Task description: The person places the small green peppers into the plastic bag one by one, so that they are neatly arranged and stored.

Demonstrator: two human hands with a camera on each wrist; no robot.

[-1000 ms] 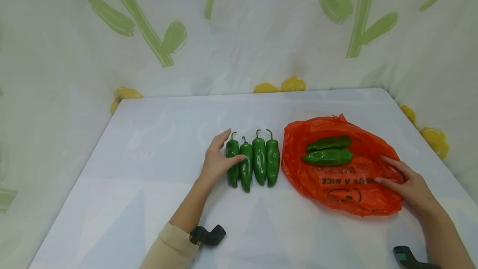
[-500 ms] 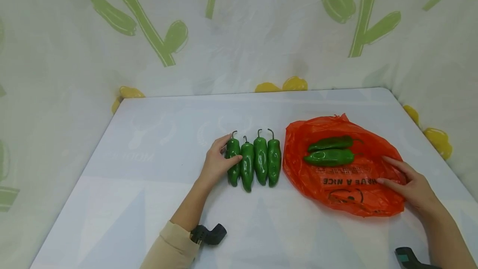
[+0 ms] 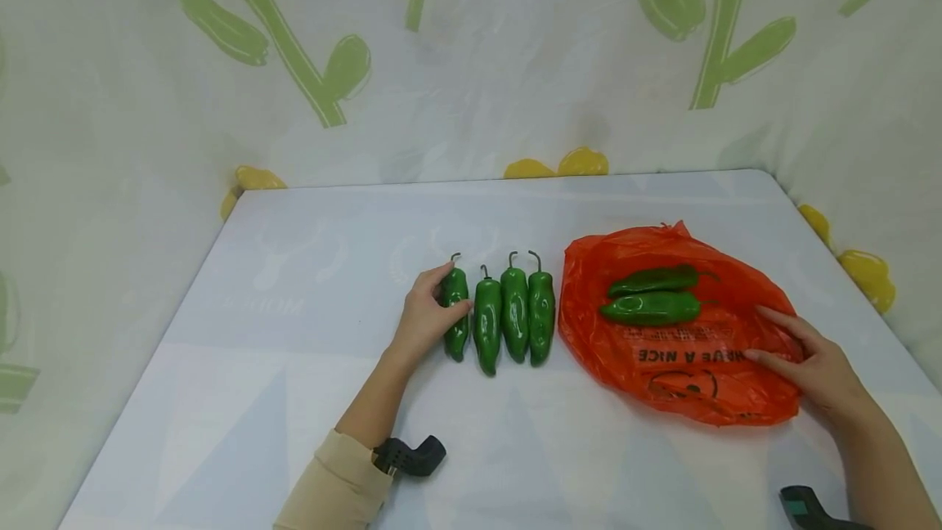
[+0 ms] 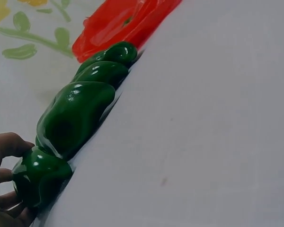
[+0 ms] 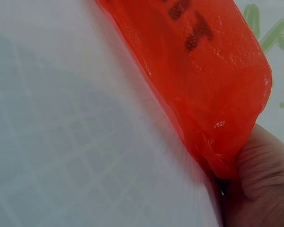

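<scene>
My left hand (image 3: 423, 319) grips the leftmost green pepper (image 3: 455, 338) of an upright row, thumb on its right side and fingers on its left. A small gap parts that pepper from three others, the nearest being a green pepper (image 3: 487, 325). In the left wrist view the gripped pepper (image 4: 40, 177) shows end-on between thumb and fingers. My right hand (image 3: 824, 375) holds the right edge of a red plastic bag (image 3: 677, 403), thumb and forefinger spread over it. Two green peppers (image 3: 651, 308) lie in the bag. The right wrist view hides most of the right fingers.
A white table (image 3: 294, 399) bears everything. Its far edge meets a patterned cloth (image 3: 500, 64) with green leaves. Dark wrist cameras (image 3: 412, 456) are worn on both wrists.
My left thumb and fingers have closed on the leftmost pepper and drawn it slightly left, away from its neighbour. The right hand and bag have stayed in place.
</scene>
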